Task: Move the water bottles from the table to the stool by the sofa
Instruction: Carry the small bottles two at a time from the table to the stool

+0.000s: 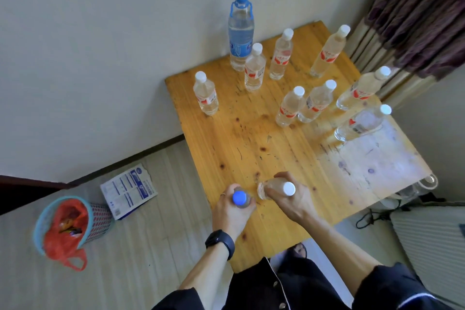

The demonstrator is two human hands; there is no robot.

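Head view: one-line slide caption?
Each hand grips one bottle, left hand blue-capped, right hand white-capped, over a wooden table holding nine more.

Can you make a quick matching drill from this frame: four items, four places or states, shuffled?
Items:
1. large blue-capped bottle
2. white-capped bottle at the near edge
3. small blue-capped bottle
4. wastebasket

Places/states:
A. held in the left hand
B. on the floor, lined with a red bag
C. standing at the far side of the table, by the wall
D. gripped by the right hand

Pairs: 1-C, 2-D, 3-A, 4-B
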